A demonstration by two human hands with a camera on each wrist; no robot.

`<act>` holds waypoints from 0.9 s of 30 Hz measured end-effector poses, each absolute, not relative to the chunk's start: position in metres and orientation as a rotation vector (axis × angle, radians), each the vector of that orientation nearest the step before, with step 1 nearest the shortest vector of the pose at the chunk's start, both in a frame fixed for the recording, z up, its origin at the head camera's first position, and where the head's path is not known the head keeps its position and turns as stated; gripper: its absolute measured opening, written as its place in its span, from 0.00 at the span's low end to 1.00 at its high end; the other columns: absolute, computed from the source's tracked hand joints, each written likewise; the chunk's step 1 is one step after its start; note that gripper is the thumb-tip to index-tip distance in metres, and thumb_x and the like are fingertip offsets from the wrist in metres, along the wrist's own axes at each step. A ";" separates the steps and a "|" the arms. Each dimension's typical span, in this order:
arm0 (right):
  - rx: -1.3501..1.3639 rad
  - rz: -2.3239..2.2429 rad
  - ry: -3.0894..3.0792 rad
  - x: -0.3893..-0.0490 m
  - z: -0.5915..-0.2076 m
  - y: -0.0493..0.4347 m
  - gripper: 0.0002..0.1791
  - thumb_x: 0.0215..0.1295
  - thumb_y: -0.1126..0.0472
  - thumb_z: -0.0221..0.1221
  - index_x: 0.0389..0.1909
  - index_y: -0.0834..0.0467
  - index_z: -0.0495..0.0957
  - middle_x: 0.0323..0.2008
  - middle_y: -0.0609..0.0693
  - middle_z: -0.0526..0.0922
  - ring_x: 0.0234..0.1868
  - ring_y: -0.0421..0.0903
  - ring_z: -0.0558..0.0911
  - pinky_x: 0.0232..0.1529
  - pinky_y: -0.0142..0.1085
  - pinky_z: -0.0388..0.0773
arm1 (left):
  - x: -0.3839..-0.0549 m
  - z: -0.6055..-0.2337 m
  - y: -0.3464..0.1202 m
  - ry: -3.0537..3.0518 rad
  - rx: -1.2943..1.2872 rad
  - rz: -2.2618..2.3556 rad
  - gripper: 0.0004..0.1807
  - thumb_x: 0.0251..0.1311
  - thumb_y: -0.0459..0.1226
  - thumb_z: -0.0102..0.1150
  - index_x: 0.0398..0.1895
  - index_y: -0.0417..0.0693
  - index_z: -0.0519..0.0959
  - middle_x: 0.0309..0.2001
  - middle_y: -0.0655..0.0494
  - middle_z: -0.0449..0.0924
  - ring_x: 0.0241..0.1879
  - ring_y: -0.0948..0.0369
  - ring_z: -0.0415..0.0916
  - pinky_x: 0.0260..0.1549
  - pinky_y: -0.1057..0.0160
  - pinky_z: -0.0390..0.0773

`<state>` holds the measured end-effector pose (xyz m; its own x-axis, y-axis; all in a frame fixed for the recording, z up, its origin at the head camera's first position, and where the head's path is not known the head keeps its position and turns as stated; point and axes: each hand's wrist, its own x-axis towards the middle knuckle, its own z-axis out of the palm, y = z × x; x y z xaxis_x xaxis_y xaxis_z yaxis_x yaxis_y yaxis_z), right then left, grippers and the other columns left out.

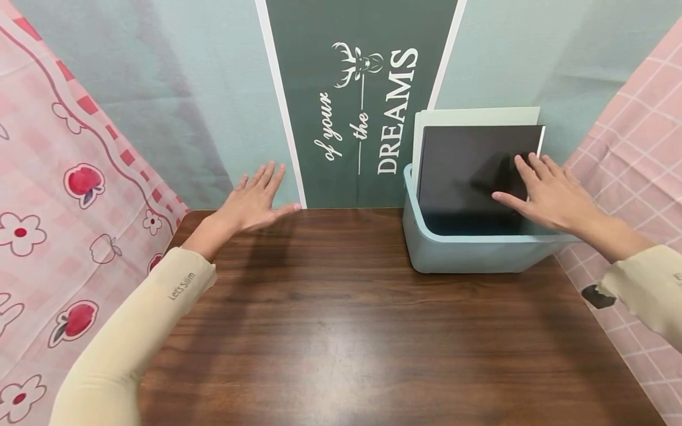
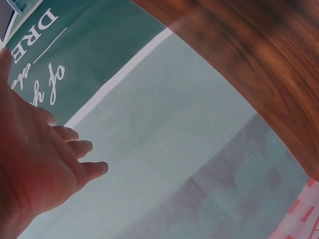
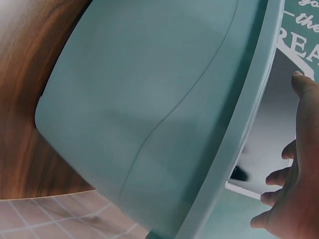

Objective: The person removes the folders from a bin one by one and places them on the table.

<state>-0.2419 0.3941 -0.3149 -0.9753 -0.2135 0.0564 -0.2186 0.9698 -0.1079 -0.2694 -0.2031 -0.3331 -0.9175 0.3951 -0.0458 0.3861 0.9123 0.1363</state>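
Note:
In the head view my left hand [image 1: 250, 201] hangs over the table's far left part with fingers spread, holding nothing. The left wrist view shows that hand [image 2: 45, 154] before the light blue-green cloth. My right hand [image 1: 556, 195] is stretched out over a blue-grey plastic bin [image 1: 469, 254] at the far right, fingers straight. A flat black panel [image 1: 469, 177] with a pale edge stands upright in the bin, leaning back, with a pale green board [image 1: 479, 116] behind it. Whether my right fingertips touch the black panel I cannot tell. The lower parts of both are hidden inside the bin.
The brown wooden table [image 1: 330, 319] lies in front of me. Behind it hangs a cloth [image 1: 373, 189] with a dark green printed band. A pink apple-and-flower cloth [image 1: 64, 236] is on the left, a pink checked cloth [image 1: 629, 177] on the right. A small dark object [image 1: 598, 297] lies near the right edge.

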 end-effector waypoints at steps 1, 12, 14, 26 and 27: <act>0.338 0.179 -3.074 -0.242 -0.316 0.396 0.55 0.78 0.30 0.47 0.85 0.64 0.38 0.82 0.76 0.39 0.82 0.76 0.39 0.76 0.72 0.30 | -0.269 -0.334 -0.202 2.999 0.618 0.194 0.59 0.70 0.76 0.37 0.88 0.52 0.31 0.87 0.43 0.31 0.86 0.44 0.32 0.79 0.34 0.37; 0.335 0.201 -3.039 -0.241 -0.325 0.417 0.54 0.78 0.33 0.50 0.85 0.67 0.42 0.80 0.79 0.45 0.80 0.78 0.43 0.75 0.75 0.36 | -0.269 -0.341 -0.182 2.974 0.693 0.206 0.58 0.69 0.75 0.41 0.88 0.56 0.32 0.87 0.46 0.31 0.86 0.47 0.31 0.80 0.35 0.38; 0.332 0.214 -3.042 -0.241 -0.326 0.421 0.54 0.78 0.33 0.50 0.85 0.66 0.42 0.80 0.79 0.45 0.80 0.78 0.42 0.75 0.75 0.35 | -0.269 -0.342 -0.178 2.974 0.707 0.197 0.58 0.69 0.76 0.40 0.88 0.57 0.31 0.88 0.47 0.31 0.86 0.47 0.32 0.80 0.35 0.39; 0.347 0.239 -3.084 -0.245 -0.332 0.443 0.52 0.81 0.36 0.47 0.84 0.69 0.37 0.80 0.80 0.39 0.80 0.78 0.40 0.79 0.67 0.32 | -0.269 -0.352 -0.156 2.940 0.771 0.269 0.57 0.70 0.76 0.39 0.87 0.61 0.29 0.88 0.50 0.30 0.86 0.48 0.33 0.81 0.38 0.40; 0.351 0.233 -3.083 -0.245 -0.332 0.444 0.52 0.81 0.36 0.46 0.84 0.70 0.38 0.79 0.80 0.40 0.80 0.78 0.40 0.79 0.67 0.33 | -0.269 -0.353 -0.155 2.937 0.776 0.273 0.57 0.70 0.76 0.39 0.87 0.61 0.29 0.88 0.50 0.30 0.86 0.48 0.33 0.81 0.38 0.40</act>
<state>-0.2451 0.4445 -0.3320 -0.9742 -0.2210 0.0462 -0.2254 0.9635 -0.1447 -0.2690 -0.1548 -0.3530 -0.8667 0.4970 -0.0430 0.4806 0.8549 0.1952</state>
